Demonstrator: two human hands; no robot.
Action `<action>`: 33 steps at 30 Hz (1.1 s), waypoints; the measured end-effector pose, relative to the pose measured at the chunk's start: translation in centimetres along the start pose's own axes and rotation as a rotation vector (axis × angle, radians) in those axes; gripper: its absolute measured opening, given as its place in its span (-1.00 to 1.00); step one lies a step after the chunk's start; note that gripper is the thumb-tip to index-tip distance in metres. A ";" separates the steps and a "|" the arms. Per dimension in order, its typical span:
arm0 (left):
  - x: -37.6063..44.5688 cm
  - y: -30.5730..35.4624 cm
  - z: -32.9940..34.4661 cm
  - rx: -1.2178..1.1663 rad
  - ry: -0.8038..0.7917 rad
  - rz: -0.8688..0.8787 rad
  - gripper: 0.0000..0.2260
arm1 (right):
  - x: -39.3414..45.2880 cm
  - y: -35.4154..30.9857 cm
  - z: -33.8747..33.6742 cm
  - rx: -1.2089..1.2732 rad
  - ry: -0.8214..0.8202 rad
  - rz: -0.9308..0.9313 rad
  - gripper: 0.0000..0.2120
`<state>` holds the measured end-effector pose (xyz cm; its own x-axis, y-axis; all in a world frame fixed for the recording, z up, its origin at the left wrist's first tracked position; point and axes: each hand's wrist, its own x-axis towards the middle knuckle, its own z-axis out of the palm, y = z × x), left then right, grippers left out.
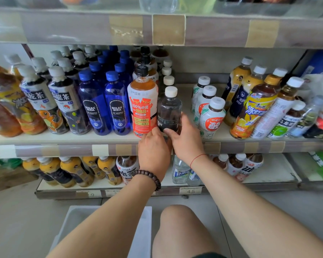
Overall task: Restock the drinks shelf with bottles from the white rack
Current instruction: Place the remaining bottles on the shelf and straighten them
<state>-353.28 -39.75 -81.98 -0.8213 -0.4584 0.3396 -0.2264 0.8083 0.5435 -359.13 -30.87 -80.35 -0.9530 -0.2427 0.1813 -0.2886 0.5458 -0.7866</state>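
I'm gripping dark bottle (169, 110) with right hand (185, 140); left hand (154, 148) fingertips pressing the orange bottle (143, 107) just beside. Risk: nudging it over.

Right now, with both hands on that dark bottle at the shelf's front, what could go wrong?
The dark bottle stands near the shelf edge; if the right hand lets go early, it might tip off. The left hand touches the orange-labelled bottle, which could get nudged into the blue soda bottles. Leaning bottles on the right look easy to topple.
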 end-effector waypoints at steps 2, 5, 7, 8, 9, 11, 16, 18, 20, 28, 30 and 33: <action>0.0 0.0 -0.1 0.010 -0.007 0.005 -0.79 | 0.0 0.1 -0.2 -0.004 -0.026 -0.010 -0.47; 0.0 0.1 -0.3 0.020 -0.028 -0.005 -0.76 | 0.0 0.2 -0.7 -0.001 -0.094 -0.014 -0.36; 0.1 -0.2 -0.4 0.026 -0.051 -0.014 -0.76 | -0.1 0.2 -0.9 0.004 -0.123 -0.016 -0.30; 0.0 -0.2 -0.4 0.026 -0.055 -0.012 -0.75 | -0.2 0.2 -1.0 0.009 -0.117 -0.020 -0.32; 0.1 -0.4 -0.5 0.026 -0.054 -0.005 -0.75 | -0.5 0.2 -1.2 0.016 -0.095 -0.027 -0.36; 0.2 -0.5 -0.5 0.036 -0.047 0.013 -0.75 | -1.5 0.5 -1.7 0.031 0.014 -0.044 -0.49; 0.4 -1.2 -0.9 0.027 -0.007 0.079 -0.75 | -3.4 2.8 -4.8 0.031 0.535 -0.067 -0.65; 0.6 -1.8 -0.9 0.026 0.000 0.098 -0.77 | -2.5 3.4 -5.8 -0.036 0.645 0.000 -0.36; 0.7 -2.6 -0.8 0.023 0.014 0.123 -0.78 | -1.1 3.7 -6.0 -0.134 0.644 0.088 -0.08; 0.5 -5.3 0.7 0.025 0.107 0.311 -0.83 | 0.9 5.7 -4.0 -0.106 0.486 0.164 -0.29; 0.5 -5.7 0.9 0.093 0.100 0.368 -0.80 | 1.0 6.3 -3.6 -0.177 0.501 0.131 -0.41; 0.8 -5.5 0.8 0.148 0.098 0.403 -0.75 | 1.3 6.7 -3.5 -0.201 0.492 0.127 -0.41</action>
<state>-353.09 -44.24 -85.32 -0.8075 -0.1224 0.5770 0.0235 0.9708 0.2388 -362.59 -24.76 -83.32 -0.8983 0.2122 0.3847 -0.1344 0.7010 -0.7004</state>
